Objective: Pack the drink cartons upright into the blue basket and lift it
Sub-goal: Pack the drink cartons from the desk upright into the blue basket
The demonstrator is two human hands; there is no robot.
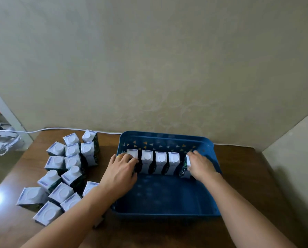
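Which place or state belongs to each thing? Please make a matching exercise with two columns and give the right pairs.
Things:
1. left hand
2. right hand
3. blue basket
4. white cable

Places or states:
A. along the table's far edge, by the wall
B. on the carton at the row's right end
C. holds a row of upright cartons
D. on the carton at the row's left end

Pairs: 1-D, 2-B, 3-C, 4-A

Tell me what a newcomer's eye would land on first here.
The blue basket by the wall, with a row of white-topped cartons standing along its far side. The left hand and right hand sit at the two ends of that row, each on an end carton. To the basket's left, a crowd of loose cartons covers the wooden table.
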